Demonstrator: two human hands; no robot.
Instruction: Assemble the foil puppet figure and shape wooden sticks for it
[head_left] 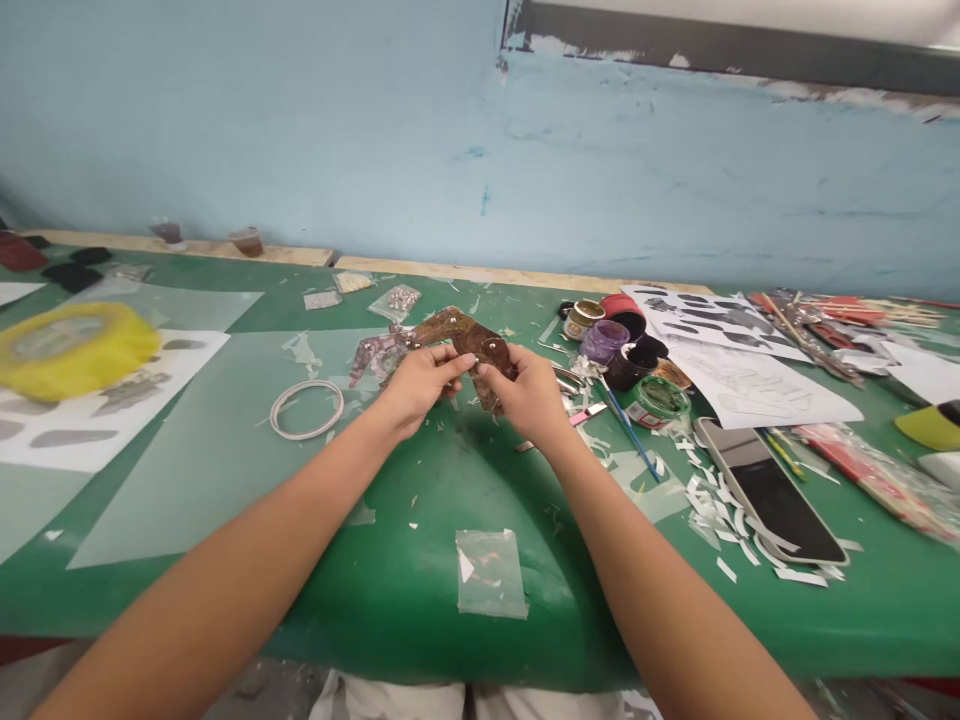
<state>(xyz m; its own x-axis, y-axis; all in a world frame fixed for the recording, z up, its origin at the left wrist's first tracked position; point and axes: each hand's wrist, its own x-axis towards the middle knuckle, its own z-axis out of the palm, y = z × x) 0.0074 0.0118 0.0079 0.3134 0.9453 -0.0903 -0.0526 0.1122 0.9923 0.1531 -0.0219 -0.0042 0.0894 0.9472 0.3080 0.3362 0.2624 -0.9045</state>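
Both hands meet over the middle of the green table (pixel 420 590). My left hand (pixel 417 387) and my right hand (pixel 528 392) are each closed in a pinch on a brown, glittery cut-out shape (pixel 459 334) studded with small shiny stones. The shape is held just above the table, and a purple sparkly part of it (pixel 375 354) trails to the left. A small clear plastic bag (pixel 491 572) lies near the front edge below the hands.
A white tape ring (pixel 306 408) lies left of the hands, a yellow tape roll (pixel 73 346) far left. To the right stand small paint jars (pixel 622 345), a brush (pixel 628 432), printed sheets (pixel 742 375), a phone (pixel 769 490) and several white paper scraps (pixel 720 510).
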